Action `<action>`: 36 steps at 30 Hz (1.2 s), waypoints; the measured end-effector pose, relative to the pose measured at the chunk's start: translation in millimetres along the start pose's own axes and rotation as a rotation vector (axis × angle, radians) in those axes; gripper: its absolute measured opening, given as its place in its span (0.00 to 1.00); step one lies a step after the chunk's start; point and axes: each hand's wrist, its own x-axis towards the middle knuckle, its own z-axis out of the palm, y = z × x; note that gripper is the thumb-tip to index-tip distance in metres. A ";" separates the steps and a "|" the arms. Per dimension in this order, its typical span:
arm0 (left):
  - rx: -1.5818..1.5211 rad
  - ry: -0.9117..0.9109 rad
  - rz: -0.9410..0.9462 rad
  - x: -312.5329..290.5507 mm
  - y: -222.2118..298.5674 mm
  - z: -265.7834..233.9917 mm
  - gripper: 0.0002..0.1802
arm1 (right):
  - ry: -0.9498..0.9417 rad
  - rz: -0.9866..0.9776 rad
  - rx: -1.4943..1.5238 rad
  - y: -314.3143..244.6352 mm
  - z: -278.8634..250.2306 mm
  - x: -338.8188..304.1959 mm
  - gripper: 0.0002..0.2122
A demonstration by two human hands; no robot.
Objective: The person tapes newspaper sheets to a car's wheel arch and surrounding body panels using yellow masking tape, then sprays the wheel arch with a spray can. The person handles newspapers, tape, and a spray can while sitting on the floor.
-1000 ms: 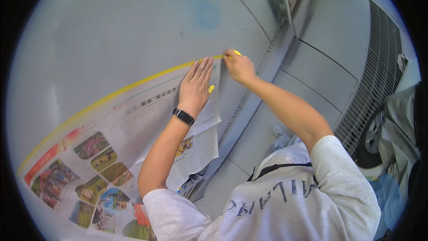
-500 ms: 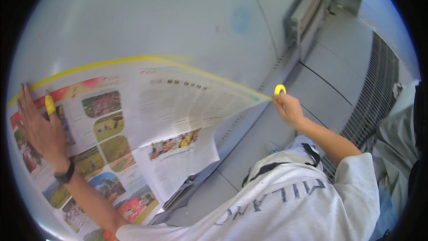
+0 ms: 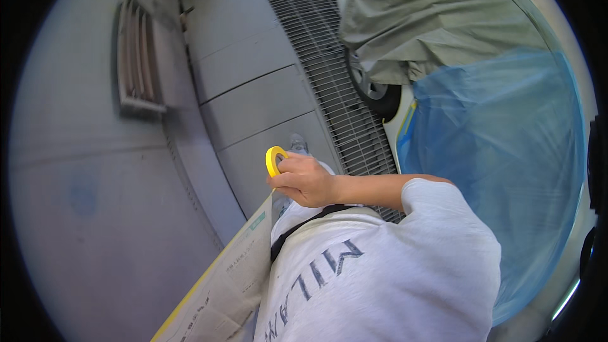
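My right hand (image 3: 305,180) is closed around a roll of yellow masking tape (image 3: 273,161), held in front of my body. A sheet of newspaper (image 3: 231,272) runs down and left from that hand, its upper edge lined with a strip of yellow tape (image 3: 201,278). The sheet's corner reaches up to my fingers, and the tape strip seems to lead to the roll. Out of the frame lies my left hand.
A pale wall (image 3: 82,120) with a louvred vent (image 3: 136,57) stands on the left. Grey floor panels (image 3: 259,98) border a metal floor grating (image 3: 316,44). At right, a car's wheel (image 3: 373,88) shows beneath a grey cover (image 3: 437,12), beside blue plastic sheeting (image 3: 500,145).
My view has swung right toward the covered car. The left hand, which lay flat on the newspaper, has gone out of sight. The tape roll stays in my right hand, now nearer my body.
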 end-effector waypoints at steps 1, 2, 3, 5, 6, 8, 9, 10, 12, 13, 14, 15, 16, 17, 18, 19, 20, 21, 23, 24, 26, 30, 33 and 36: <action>-0.036 -0.021 0.033 18.3 7.0 8.4 0.14 | 0.031 0.026 -0.024 11.4 -7.4 -2.8 0.06; -0.067 -0.047 0.073 40.1 15.6 17.3 0.13 | 0.049 0.074 -0.054 25.9 -12.6 -5.2 0.06; -0.097 -0.080 0.111 63.0 23.0 25.3 0.12 | 0.126 0.117 -0.051 39.3 -13.8 -6.2 0.05; -0.160 -0.183 0.192 118.0 41.9 40.1 0.09 | 0.176 0.330 -0.038 75.2 -19.3 -10.1 0.05; -0.183 -0.238 0.239 145.2 50.8 47.4 0.07 | 0.196 0.435 -0.033 95.6 -22.6 -11.9 0.06; -0.215 -0.355 0.335 196.5 66.2 57.5 0.05 | 0.262 0.766 0.126 139.6 -33.0 -16.8 0.07; -0.223 -0.370 0.373 219.4 70.3 62.5 0.03 | 0.312 0.847 0.246 158.0 -41.3 -22.5 0.08; -0.248 -0.236 0.383 242.6 72.7 66.5 0.03 | 0.488 1.106 0.335 176.6 -58.2 -30.9 0.09; -0.290 0.043 0.406 289.8 77.0 78.0 0.03 | 0.663 1.396 0.124 198.3 -104.7 -56.6 0.10; -0.277 0.088 0.468 313.4 83.0 81.8 0.02 | 0.694 1.382 0.073 200.4 -132.6 -70.5 0.09; -0.272 0.079 0.529 338.5 97.8 90.4 0.06 | 0.789 1.301 0.169 193.6 -152.6 -79.3 0.09; -0.265 0.039 0.595 357.7 114.5 92.8 0.10 | 0.838 1.114 0.176 184.6 -170.2 -81.6 0.11; -0.325 0.252 0.777 383.1 137.9 102.0 0.08 | 0.837 0.965 0.175 165.9 -179.6 -82.6 0.15; -0.414 0.218 0.841 409.4 160.3 103.5 0.06 | 0.839 0.804 0.147 149.0 -193.4 -81.1 0.20; -0.436 0.205 0.909 435.9 186.9 106.1 0.05 | 0.884 0.663 0.075 133.0 -197.8 -70.9 0.24; -0.407 0.284 1.025 462.1 209.9 103.5 0.07 | 0.891 0.495 -0.064 115.5 -199.7 -62.0 0.28; -0.435 0.450 1.139 486.3 233.5 100.5 0.05 | 0.891 0.458 -0.204 100.1 -201.7 -58.2 0.29; -0.434 0.531 1.238 507.7 255.6 95.5 0.04 | 0.842 0.459 -0.385 86.2 -201.1 -56.8 0.29; -0.440 0.703 1.390 539.1 291.4 82.3 0.07 | 0.777 0.588 -0.537 67.3 -194.8 -56.4 0.26; -0.453 0.793 1.443 554.7 305.7 76.6 0.08 | 0.828 0.674 -0.519 62.3 -191.3 -60.0 0.25; -0.462 0.893 1.537 583.9 329.1 67.3 0.10 | 0.890 0.847 -0.421 55.6 -180.1 -66.8 0.22; -0.493 1.018 1.741 646.0 361.6 65.8 0.13 | 1.228 0.892 -0.624 52.6 -149.8 -54.1 0.11; -0.551 1.126 1.839 683.6 376.5 79.1 0.16 | 1.380 1.002 -0.726 74.6 -141.6 -25.5 0.08; -0.505 1.063 1.802 726.6 380.7 105.2 0.21 | 1.448 1.119 -0.832 104.2 -138.8 -3.6 0.08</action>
